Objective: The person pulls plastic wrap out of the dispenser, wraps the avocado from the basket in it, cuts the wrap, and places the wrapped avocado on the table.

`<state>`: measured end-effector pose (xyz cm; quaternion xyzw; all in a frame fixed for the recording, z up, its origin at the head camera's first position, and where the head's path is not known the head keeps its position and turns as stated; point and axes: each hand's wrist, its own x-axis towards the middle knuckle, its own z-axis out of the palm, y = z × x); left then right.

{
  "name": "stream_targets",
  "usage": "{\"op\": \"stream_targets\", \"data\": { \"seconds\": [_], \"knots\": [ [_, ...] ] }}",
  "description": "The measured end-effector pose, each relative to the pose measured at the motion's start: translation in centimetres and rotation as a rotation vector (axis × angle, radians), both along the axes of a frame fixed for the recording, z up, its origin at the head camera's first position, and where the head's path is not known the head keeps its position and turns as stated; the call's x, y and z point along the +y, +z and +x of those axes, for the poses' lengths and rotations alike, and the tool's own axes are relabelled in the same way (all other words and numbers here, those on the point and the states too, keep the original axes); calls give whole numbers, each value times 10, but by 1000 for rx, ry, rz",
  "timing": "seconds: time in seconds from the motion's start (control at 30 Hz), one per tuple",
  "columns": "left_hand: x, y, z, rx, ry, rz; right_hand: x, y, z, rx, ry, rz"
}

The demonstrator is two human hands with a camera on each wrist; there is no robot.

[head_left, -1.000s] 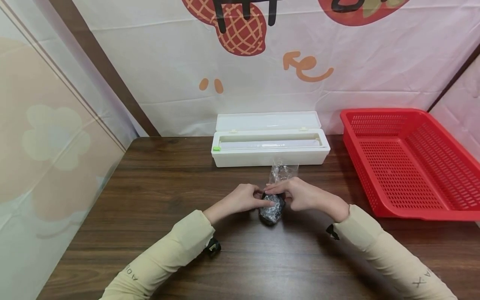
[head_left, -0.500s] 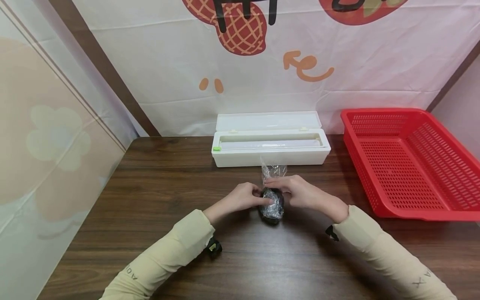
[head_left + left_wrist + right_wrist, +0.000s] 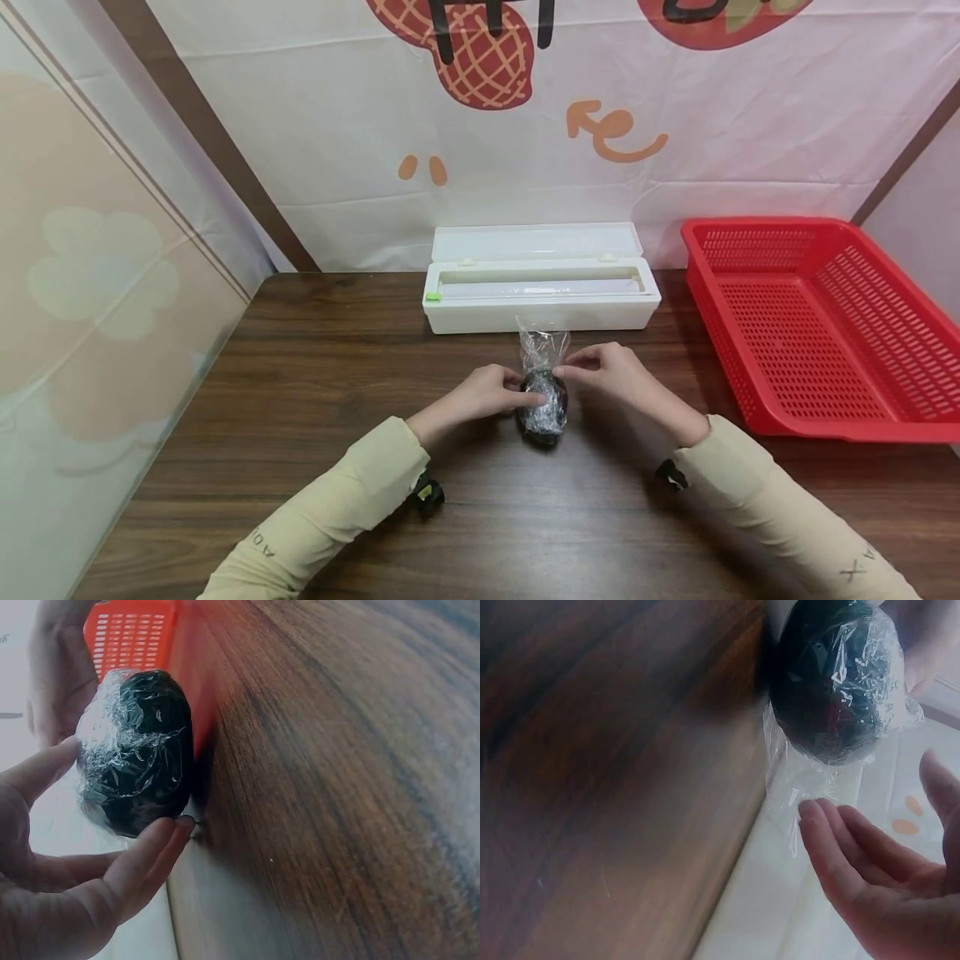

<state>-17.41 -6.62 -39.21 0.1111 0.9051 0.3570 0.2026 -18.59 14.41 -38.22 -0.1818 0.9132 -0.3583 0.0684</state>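
Note:
A dark, egg-shaped thing wrapped in cling film (image 3: 553, 412), much like an avocado, lies on the wooden table in front of the person. My left hand (image 3: 487, 393) holds it from the left, thumb on the wrapped top and fingertips at its lower side, as the left wrist view shows. Loose, crinkled film (image 3: 542, 343) sticks out beyond its far end. Right beside that film is my right hand (image 3: 611, 373), its fingers extended and thumb apart in the right wrist view, fingertips at the film's edge.
Behind the work stands a white cling film dispenser (image 3: 540, 315) with its lid raised and a roll inside. A red plastic basket (image 3: 813, 429) is at the right. A printed cloth (image 3: 337, 125) hangs behind the table.
My right hand has drawn back to the right from the top of the wrapped thing, uncovering its far end. The loose film now stands up more. The left hand keeps its hold.

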Motion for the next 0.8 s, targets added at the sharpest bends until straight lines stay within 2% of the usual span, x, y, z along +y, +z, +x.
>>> {"op": "stream_targets", "data": {
  "seconds": [0.13, 0.27, 0.47, 0.6, 0.7, 0.8],
  "knots": [
    [1, 1, -1, -13, 0, -6, -1, -3, -1, -69, 32, 0],
    [1, 2, -3, -23, -6, -3, -3, -6, -2, -87, 40, 8],
    [1, 2, -8, -60, 37, 27, -4, -6, -2, -93, 35, 26],
    [3, 0, -11, -69, 46, 36, -4, -7, -2, -114, 55, 11],
    [4, -2, -13, -84, 53, 65, -4, -9, -4, -142, 69, -13],
    [5, -5, -14, -126, 76, 130, -4, -12, -5, -172, 87, -40]
  ]
}}
